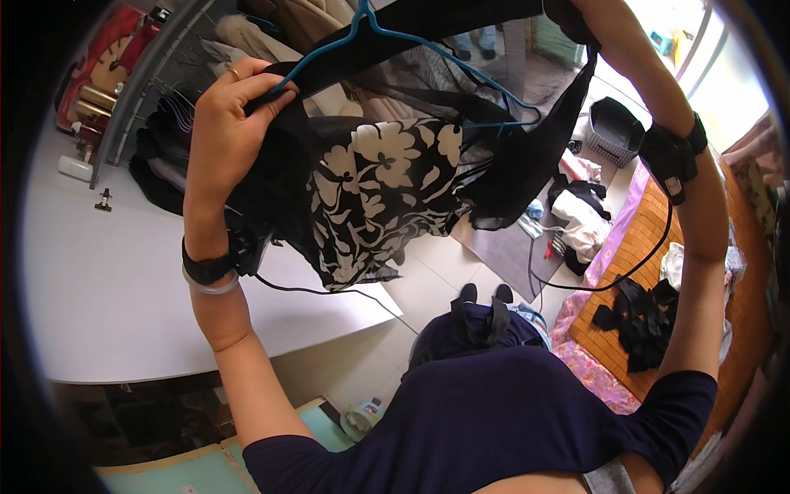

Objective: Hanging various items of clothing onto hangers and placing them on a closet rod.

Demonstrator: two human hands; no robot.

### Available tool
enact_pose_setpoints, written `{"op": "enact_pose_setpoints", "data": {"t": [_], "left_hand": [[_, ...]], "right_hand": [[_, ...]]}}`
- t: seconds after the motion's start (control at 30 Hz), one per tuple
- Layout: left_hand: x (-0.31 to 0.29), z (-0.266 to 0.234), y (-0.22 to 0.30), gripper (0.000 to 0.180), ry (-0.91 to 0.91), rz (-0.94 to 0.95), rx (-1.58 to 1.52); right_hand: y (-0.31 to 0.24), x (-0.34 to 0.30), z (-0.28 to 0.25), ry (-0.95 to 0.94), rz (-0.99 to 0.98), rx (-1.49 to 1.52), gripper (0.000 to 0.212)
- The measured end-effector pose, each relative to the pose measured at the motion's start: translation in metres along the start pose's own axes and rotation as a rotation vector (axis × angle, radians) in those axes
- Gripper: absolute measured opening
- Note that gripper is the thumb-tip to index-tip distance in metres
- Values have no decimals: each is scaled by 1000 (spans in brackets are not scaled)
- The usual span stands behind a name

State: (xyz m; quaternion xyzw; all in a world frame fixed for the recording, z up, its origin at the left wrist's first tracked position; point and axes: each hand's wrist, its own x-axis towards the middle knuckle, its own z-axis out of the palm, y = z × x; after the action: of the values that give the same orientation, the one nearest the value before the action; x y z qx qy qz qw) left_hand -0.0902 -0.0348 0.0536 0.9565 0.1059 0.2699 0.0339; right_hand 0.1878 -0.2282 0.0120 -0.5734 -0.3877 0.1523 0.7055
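Raised in front of me is a sheer black garment [494, 193] with a black-and-cream floral panel [383, 165]. A blue clothes hanger [411, 37] lies across its upper part. My left hand [234, 123] is closed in a pinch on the black cloth and the hanger's left arm. At the upper right edge, my right hand [591, 16] is partly cut off, its fingers largely covered by gathered black cloth that hangs from it. The hanger's right end shows below this hand, apart from it.
A white table [123, 272] stands at the left, with a black clip [103, 200] and dark clothes on it. Beyond, clothes hang by a grey rack [136, 90]. At right are a bed with a woven mat [617, 305], black clothes, a grey basket [615, 132] and floor laundry [580, 218].
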Motion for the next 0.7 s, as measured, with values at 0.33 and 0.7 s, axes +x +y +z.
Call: {"op": "enact_pose_setpoints", "data": {"t": [0.33,0.7], "left_hand": [[-1,-14,0,8,-249,-13,-231],[5,17,-6,12,-12,-41,96]], "right_hand": [[4,-16,-12,-365,-754,-1269,6],[-54,-35,15,-31,-509,-802,13]]}}
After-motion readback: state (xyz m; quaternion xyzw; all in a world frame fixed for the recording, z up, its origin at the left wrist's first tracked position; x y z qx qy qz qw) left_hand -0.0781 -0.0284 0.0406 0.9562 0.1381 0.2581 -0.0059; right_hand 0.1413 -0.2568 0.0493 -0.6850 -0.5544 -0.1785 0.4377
